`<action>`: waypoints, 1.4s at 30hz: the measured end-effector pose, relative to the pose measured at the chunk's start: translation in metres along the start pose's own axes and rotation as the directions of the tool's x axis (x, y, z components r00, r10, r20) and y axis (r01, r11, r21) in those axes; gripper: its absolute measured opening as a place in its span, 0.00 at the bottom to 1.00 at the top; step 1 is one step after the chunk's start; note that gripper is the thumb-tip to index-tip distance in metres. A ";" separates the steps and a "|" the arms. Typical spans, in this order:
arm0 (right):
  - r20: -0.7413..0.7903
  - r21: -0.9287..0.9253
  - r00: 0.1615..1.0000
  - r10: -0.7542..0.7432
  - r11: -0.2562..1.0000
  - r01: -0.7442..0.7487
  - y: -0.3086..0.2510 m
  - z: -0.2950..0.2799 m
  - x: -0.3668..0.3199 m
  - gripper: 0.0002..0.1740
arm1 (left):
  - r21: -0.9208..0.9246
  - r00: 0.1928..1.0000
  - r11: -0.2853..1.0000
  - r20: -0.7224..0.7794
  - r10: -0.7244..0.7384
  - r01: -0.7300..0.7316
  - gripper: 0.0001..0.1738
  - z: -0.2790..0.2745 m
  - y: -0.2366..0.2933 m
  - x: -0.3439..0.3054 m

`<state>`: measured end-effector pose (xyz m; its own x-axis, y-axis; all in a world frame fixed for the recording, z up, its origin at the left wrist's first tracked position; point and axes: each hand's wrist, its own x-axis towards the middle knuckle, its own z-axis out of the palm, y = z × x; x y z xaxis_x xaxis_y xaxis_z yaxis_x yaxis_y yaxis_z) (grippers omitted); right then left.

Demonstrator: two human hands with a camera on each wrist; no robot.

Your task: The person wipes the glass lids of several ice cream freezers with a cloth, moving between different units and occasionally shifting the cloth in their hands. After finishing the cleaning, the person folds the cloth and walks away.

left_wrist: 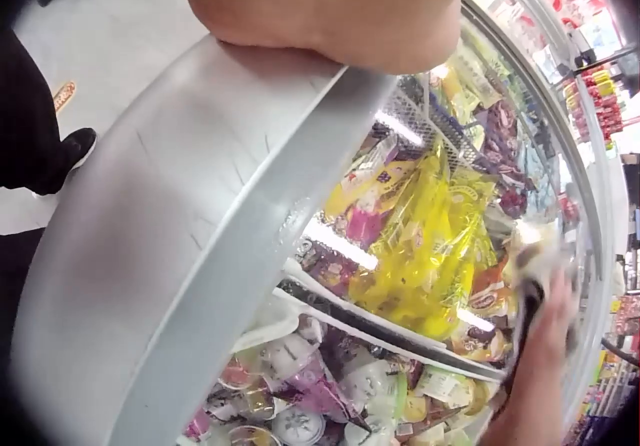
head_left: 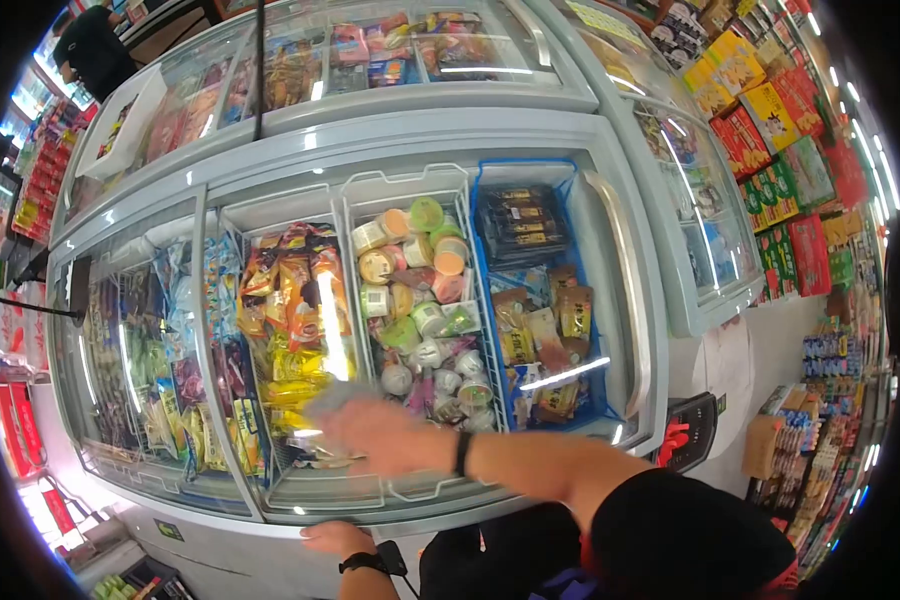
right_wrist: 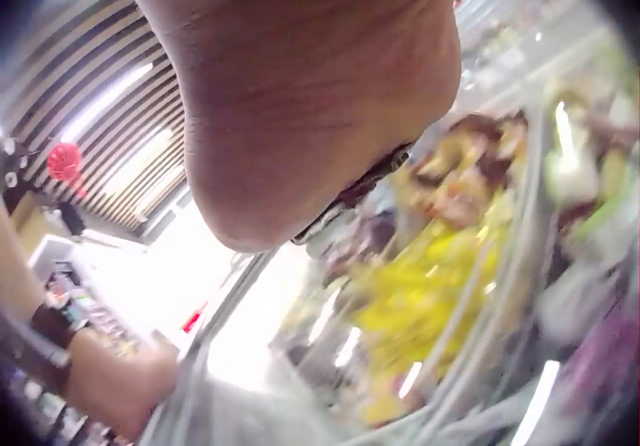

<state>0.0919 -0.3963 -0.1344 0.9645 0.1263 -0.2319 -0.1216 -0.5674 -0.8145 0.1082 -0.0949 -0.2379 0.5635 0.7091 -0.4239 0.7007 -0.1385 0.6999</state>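
Note:
My right hand [head_left: 390, 437], blurred, reaches over the glass lid of a chest freezer [head_left: 400, 515] with a grey, cloth-like item [head_left: 338, 400] at its fingers. In the left wrist view the right hand [left_wrist: 545, 351] is against the glass, above yellow packets [left_wrist: 425, 256]. A dark patterned edge [right_wrist: 355, 198] shows beneath the right hand [right_wrist: 320, 96] in the right wrist view; its fingertips are hidden. My left hand [head_left: 340, 539] rests on the freezer's front edge, also seen as the left hand [left_wrist: 325, 11] on the pale rim [left_wrist: 190, 196].
Under the glass are orange packets [head_left: 295, 285], cups [head_left: 430, 315] in a wire basket and a blue-lined basket [head_left: 485, 260]. Another freezer [head_left: 370, 120] stands behind. Stacked boxes [head_left: 770, 110] are at the right, a black basket [head_left: 705, 430] on the floor, and a person [head_left: 92, 50] at upper left.

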 end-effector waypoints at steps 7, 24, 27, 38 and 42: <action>-0.819 0.099 0.248 0.517 0.554 -0.827 0.259 -0.240 -0.065 0.49 | -0.003 0.995 0.998 0.072 0.064 -0.064 0.33 -0.005 -0.043 0.046; -0.814 -0.302 0.534 0.227 0.620 -0.724 0.229 -0.232 -0.090 0.33 | 0.485 0.753 -0.627 0.601 -0.269 -0.610 0.47 -0.021 0.051 -0.017; -0.900 -0.287 0.407 0.156 0.489 -0.824 0.355 -0.223 -0.170 0.36 | 0.461 0.744 -0.636 0.604 -0.285 -0.619 0.49 -0.018 0.050 -0.018; -0.784 -0.082 0.364 0.503 0.497 -0.864 0.118 0.021 -0.281 0.55 | 0.822 0.823 -0.074 0.556 -0.115 -0.565 0.38 -0.017 0.024 0.009; -0.577 -0.253 0.618 0.534 0.603 -0.757 0.051 0.079 -0.238 0.56 | 0.262 0.996 0.963 -0.079 -0.038 0.057 0.37 0.009 -0.046 0.055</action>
<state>-0.1624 -0.3912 -0.1631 0.6663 -0.6947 -0.2710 -0.7441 -0.6431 -0.1808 0.1110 -0.0552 -0.2988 0.5001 0.7665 -0.4030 0.8219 -0.2735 0.4997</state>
